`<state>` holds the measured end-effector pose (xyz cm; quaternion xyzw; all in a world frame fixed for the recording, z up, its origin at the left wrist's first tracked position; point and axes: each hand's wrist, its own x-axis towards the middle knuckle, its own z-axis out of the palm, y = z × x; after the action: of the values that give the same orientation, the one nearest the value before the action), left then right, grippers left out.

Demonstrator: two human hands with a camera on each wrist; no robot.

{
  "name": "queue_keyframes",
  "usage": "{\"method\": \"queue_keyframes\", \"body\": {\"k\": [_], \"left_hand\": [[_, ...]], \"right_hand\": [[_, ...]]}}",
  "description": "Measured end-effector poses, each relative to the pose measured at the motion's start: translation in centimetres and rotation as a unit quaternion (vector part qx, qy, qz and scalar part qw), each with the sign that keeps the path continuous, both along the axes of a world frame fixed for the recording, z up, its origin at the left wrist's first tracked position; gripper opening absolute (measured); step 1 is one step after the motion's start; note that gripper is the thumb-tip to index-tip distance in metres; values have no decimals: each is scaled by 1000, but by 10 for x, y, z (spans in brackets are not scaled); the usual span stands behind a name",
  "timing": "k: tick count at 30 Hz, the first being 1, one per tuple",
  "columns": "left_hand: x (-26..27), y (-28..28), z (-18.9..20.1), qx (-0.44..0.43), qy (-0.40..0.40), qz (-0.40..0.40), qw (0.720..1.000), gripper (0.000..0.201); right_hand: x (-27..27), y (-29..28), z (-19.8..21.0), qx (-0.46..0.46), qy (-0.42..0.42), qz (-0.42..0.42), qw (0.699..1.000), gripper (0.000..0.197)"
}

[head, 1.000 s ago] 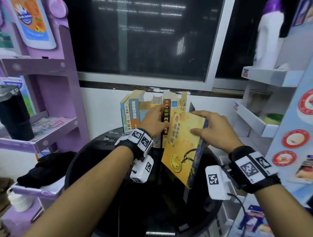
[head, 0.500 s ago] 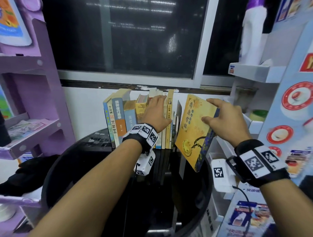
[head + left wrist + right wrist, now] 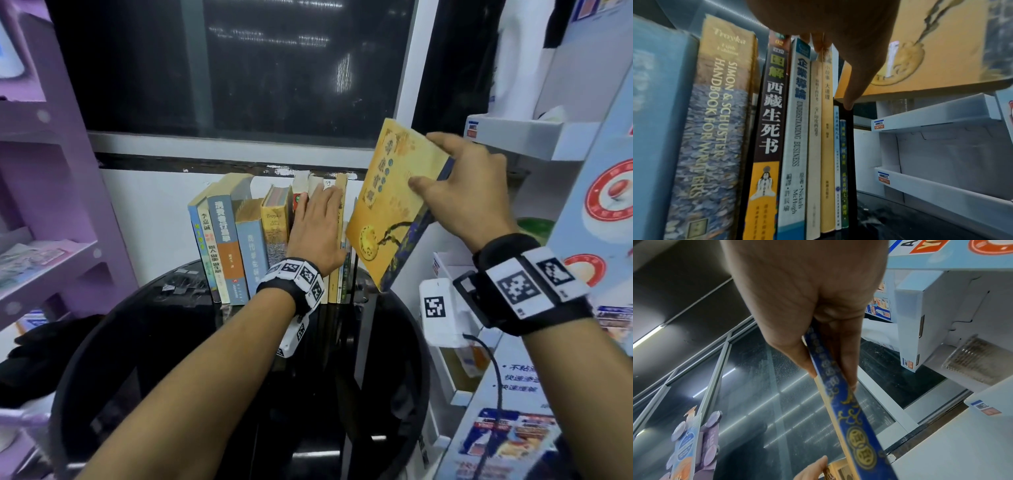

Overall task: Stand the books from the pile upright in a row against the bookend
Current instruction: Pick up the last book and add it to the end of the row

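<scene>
Left hand (image 3: 317, 233) lies flat, fingers straight, against the upright row (image 3: 239, 240). Right hand (image 3: 469, 192) pinches the yellow book (image 3: 387, 212), tilted, seemingly airborne at the row's 3 o'clock.

Dim indoor light; ceiling strip lights reflect in window (image 3: 239, 68); wrist views soft, edges bent.

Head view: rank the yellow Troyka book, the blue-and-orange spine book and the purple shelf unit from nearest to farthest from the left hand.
1. Yellow Troyka book: directly left of the left hand, touching or nearly so.
2. Blue-and-orange spine book: further left in the row, a few spines away.
3. Purple shelf unit: far left, beyond the row's end.
</scene>
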<state>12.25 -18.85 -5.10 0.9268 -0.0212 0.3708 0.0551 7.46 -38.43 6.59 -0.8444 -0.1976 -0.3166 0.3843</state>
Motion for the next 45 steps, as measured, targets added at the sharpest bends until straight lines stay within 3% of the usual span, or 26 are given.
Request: {"method": "queue_keyframes", "body": {"k": [7,14,24,45], "left_hand": [[20,-1,-2,81,-5,16,997,108],[34,-2,-13,98,-48,33,993,105],[36,11,-18,92,-73,38,992,107],[32,15,-19,103,-72,55,991,111]], "right_hand": [[17,11,-1,-11,-9,-28,1000,49],[28,27,-8,-16,-10,-44,999,48],[54,46,-30,-41,-6,-83,996,59],[84,81,-59,-97,-2,-83,992,56]]}}
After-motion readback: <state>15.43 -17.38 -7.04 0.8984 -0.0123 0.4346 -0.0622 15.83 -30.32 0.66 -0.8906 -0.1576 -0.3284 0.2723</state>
